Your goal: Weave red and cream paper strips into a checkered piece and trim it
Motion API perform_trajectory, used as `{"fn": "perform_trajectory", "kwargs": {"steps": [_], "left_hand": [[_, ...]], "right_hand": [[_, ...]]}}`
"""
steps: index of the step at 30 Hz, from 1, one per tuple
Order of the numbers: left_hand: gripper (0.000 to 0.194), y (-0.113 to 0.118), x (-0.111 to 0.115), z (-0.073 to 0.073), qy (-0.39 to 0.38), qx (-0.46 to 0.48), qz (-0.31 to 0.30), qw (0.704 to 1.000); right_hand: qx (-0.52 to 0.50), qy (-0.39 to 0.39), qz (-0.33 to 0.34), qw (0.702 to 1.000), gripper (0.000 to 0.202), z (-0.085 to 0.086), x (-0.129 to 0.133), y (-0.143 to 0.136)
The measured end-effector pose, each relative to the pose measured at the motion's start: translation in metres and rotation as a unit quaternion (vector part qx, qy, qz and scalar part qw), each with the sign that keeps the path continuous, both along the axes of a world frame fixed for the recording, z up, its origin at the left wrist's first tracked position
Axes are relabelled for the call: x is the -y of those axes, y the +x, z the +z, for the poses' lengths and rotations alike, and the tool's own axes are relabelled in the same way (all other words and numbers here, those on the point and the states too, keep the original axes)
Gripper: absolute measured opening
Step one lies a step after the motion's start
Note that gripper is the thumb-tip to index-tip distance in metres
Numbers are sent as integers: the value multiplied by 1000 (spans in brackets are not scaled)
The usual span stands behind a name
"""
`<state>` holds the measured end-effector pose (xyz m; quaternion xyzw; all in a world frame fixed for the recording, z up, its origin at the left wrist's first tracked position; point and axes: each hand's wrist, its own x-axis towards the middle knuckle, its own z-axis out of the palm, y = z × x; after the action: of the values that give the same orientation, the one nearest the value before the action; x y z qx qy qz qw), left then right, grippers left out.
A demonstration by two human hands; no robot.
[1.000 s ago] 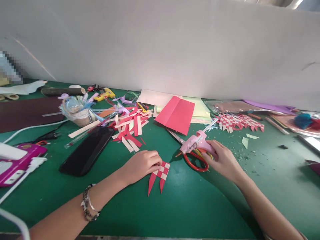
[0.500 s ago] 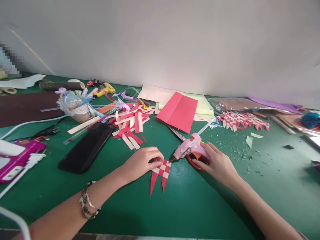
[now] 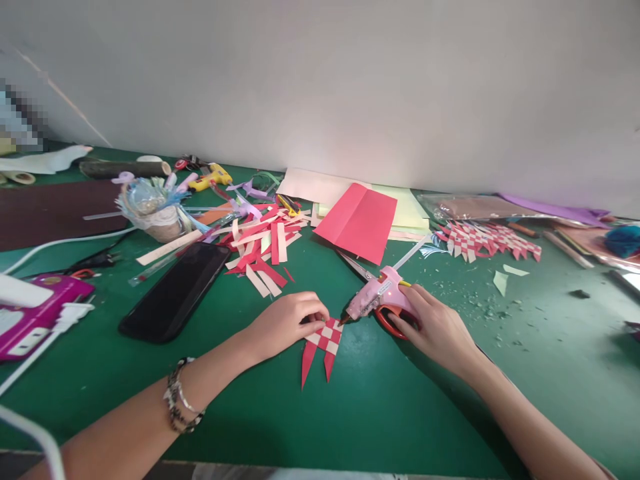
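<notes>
My left hand pinches the upper left edge of a red and pale pink woven paper fish, whose two red pointed tails lie toward me on the green table. In my right hand is a pink hot glue gun, gripped by its handle. The gun's brass-coloured nozzle meets the woven paper at its upper right corner. A clear glue stick sticks out of the gun's back end. Under the gun lie scissors with orange-red handles, partly hidden by it and my right hand.
A black phone and a magenta power strip with white cords lie on the left. Red and pink paper strips are heaped behind my left hand. Folded red paper lies at the back; several woven pieces sit at right.
The whole view has shifted very slightly. Both hands, the glue gun and the woven paper hold nearly the same places, with the nozzle still at the paper's corner.
</notes>
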<state>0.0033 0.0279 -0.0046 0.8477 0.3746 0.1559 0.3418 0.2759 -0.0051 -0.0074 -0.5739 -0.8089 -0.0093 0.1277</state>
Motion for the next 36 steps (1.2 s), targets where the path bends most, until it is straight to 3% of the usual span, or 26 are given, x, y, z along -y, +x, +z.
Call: {"fn": "perform_trajectory", "kwargs": {"steps": [9,27,33,36], "left_hand": [[15,-1,0,-2,15,-17,-13,1000],[23,-1,-1,1,205,-106,-83,969],[17,0,-6,5,158,-103,-92,978],[18,0,-7,5,172,-110,-101,974]], "right_hand": [[6,7,3,1000,32,1,2,1],[-21,-43,-35,998,34,3,0,7],[-39,-36,-36,998,29,7,-1,8],[-30,-27,-31,999,30,6,1,6]]}}
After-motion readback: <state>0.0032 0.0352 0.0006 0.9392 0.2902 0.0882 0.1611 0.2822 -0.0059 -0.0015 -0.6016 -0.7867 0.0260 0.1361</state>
